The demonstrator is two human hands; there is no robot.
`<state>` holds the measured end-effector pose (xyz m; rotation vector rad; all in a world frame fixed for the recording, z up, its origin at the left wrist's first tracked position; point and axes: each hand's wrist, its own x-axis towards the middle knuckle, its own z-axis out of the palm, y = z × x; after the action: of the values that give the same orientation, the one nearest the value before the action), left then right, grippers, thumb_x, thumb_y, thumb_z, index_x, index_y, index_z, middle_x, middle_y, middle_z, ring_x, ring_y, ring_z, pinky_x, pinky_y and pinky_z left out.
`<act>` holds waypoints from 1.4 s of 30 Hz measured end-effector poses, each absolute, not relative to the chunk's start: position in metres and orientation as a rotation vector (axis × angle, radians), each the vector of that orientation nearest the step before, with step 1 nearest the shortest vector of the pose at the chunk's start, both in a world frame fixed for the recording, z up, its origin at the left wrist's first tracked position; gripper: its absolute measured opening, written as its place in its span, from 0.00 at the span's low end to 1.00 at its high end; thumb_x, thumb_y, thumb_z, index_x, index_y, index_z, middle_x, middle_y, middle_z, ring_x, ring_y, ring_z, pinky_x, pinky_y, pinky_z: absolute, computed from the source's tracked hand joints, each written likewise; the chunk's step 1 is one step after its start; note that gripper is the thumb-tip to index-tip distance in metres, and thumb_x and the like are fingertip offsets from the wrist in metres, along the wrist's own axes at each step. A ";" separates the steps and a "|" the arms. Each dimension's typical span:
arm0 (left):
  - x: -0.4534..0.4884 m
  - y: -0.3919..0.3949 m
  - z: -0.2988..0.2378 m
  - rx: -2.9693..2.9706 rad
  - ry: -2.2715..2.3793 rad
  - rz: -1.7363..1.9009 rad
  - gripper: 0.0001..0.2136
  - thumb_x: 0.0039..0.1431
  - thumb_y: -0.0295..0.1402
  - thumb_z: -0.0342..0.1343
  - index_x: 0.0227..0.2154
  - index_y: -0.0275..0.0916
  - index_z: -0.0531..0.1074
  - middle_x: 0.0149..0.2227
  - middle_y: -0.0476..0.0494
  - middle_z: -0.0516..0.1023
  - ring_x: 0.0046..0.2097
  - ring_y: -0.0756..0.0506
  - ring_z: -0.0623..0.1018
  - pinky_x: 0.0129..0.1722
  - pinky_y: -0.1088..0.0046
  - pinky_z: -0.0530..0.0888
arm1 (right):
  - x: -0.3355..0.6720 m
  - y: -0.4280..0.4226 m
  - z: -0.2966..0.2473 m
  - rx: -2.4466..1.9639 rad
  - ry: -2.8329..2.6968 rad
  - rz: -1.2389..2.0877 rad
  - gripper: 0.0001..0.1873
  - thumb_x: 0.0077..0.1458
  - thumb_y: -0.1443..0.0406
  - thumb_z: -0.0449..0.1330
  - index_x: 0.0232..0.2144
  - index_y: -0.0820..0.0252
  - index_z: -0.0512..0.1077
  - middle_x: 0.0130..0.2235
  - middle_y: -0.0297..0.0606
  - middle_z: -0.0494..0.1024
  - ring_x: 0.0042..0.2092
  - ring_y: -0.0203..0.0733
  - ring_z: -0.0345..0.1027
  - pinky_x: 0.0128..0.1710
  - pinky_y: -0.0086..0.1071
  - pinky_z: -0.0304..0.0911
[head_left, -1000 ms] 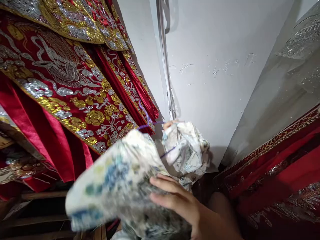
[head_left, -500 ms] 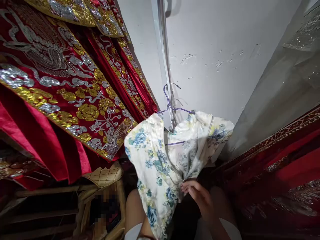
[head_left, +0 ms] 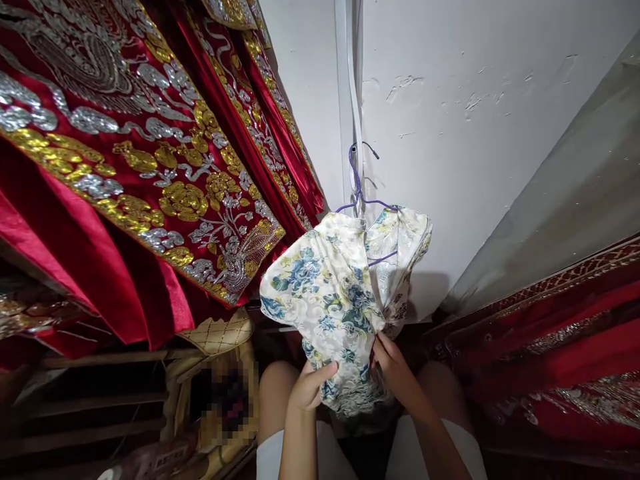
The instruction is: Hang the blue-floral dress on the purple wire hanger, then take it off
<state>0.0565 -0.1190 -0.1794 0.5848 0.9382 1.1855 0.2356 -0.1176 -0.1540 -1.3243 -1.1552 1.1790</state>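
Note:
A white top with blue and yellow flowers (head_left: 325,293) hangs in front of me on a purple hanger (head_left: 359,190), whose hook goes round a white strip (head_left: 350,80) on the wall. My left hand (head_left: 311,385) grips the lower left side of the top, thumb on the front and fingers behind the cloth. At the right edge, below the neck opening, my right hand (head_left: 390,353) pinches the fabric; its fingertips are partly hidden. The cloth below my hands is gathered in folds.
Red cloth with gold and silver sequins (head_left: 185,193) hangs on the left. Below it stand a bamboo frame (head_left: 175,393) and a quilted cushion (head_left: 220,333). More red embroidered cloth (head_left: 565,340) lines the right side. The white wall (head_left: 465,107) is behind the hanger.
My left hand has come into sight and taken hold of the top's left side. My right hand still grips the edge, slightly higher. The top has turned and its lower part is bunched up.

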 end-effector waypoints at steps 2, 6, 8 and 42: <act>0.056 -0.119 -0.173 0.537 0.883 1.126 0.43 0.29 0.41 0.78 0.55 0.43 0.74 0.41 0.38 0.85 0.48 0.29 0.83 0.48 0.50 0.79 | 0.229 -0.114 -0.153 -1.305 -1.128 1.184 0.18 0.58 0.54 0.55 0.20 0.52 0.60 0.22 0.33 0.66 0.26 0.41 0.60 0.26 0.35 0.61; 0.053 -0.106 -0.176 0.426 0.947 1.248 0.33 0.36 0.39 0.75 0.50 0.42 0.76 0.43 0.37 0.84 0.49 0.33 0.82 0.50 0.57 0.79 | 0.231 -0.111 -0.150 -1.228 -1.064 1.156 0.21 0.56 0.55 0.56 0.16 0.53 0.58 0.19 0.31 0.61 0.23 0.37 0.53 0.25 0.33 0.56; 0.048 -0.094 -0.187 0.376 1.060 1.400 0.26 0.40 0.37 0.73 0.45 0.41 0.76 0.42 0.39 0.83 0.46 0.37 0.83 0.47 0.63 0.78 | 0.239 -0.114 -0.150 -1.214 -0.997 1.134 0.22 0.57 0.54 0.57 0.15 0.55 0.59 0.19 0.31 0.60 0.23 0.36 0.52 0.26 0.33 0.54; 0.168 -0.125 -0.207 1.622 1.196 1.288 0.11 0.64 0.32 0.52 0.24 0.42 0.64 0.27 0.47 0.68 0.32 0.46 0.70 0.32 0.70 0.67 | 0.264 -0.029 0.025 -1.020 -1.162 0.979 0.15 0.57 0.59 0.59 0.22 0.61 0.73 0.15 0.30 0.68 0.17 0.30 0.54 0.19 0.26 0.50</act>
<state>0.1683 -0.1247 -0.2075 1.6225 1.1964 1.2885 0.2644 -0.0287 0.0252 -1.0204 -1.1617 0.9791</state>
